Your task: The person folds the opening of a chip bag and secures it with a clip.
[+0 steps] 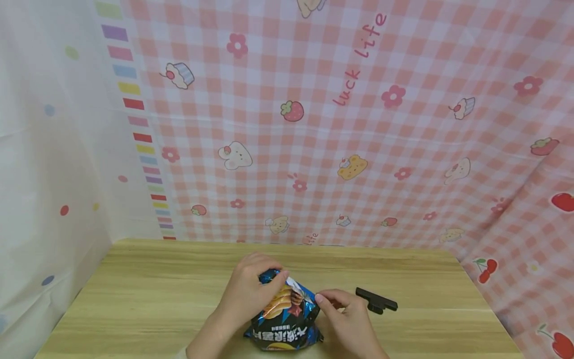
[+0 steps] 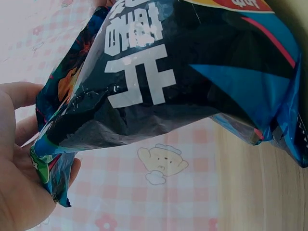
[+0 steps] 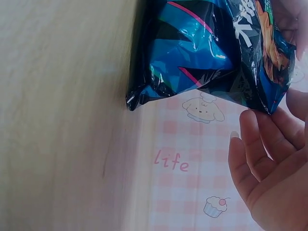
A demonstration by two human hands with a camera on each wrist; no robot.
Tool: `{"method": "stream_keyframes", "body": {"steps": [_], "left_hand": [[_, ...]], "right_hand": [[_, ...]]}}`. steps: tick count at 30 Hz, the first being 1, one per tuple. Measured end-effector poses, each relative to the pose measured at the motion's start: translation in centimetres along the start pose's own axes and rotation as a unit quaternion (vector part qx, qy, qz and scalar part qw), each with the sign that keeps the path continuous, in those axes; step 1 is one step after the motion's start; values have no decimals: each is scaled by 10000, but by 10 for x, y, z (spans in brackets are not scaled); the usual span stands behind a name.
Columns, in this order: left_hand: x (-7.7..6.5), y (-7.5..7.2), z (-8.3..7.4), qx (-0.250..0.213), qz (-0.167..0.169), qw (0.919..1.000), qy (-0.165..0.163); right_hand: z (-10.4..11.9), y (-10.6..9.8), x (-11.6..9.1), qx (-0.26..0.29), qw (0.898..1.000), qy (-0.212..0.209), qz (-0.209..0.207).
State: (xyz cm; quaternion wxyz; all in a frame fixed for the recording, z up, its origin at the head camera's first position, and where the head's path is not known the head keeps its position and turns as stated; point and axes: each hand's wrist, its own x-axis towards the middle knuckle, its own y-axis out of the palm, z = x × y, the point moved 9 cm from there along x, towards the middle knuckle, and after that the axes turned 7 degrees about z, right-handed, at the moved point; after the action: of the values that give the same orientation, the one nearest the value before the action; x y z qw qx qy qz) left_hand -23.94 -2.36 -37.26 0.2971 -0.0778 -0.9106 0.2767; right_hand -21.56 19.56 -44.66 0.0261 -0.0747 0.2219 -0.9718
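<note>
A black and blue bag of chips (image 1: 283, 314) stands on the table near its front edge, its printing upside down in the head view. My left hand (image 1: 251, 286) grips the bag's top left corner, with the thumb on the front and the fingers behind. At the upper right corner my right hand (image 1: 347, 316) pinches the bag's edge between thumb and fingertips. The top edge is folded over between the two hands. In the left wrist view the chip bag (image 2: 192, 86) bulges below the fold, and in the right wrist view its bottom corner is crimped.
A black bag clip (image 1: 376, 300) lies on the wooden table (image 1: 157, 294) just right of my right hand. A pink checked cloth (image 1: 314, 144) hangs behind the table and along its right side, and a white dotted cloth (image 1: 54, 164) hangs at the left.
</note>
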Motion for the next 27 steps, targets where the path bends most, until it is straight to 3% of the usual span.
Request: {"method": "stream_keyframes", "body": {"steps": [9,17,27], "left_hand": [[-1,1,1,145,231,9996,97],[-1,2,3,187,515,9984,-112],[-1,4,2,385,556,9976,132]], "right_hand": [[3,3,1,-126,9998,-145,104],[4,4,1,-90,9995,-255,148],[7,4,2,-383,9983,-431,63]]}}
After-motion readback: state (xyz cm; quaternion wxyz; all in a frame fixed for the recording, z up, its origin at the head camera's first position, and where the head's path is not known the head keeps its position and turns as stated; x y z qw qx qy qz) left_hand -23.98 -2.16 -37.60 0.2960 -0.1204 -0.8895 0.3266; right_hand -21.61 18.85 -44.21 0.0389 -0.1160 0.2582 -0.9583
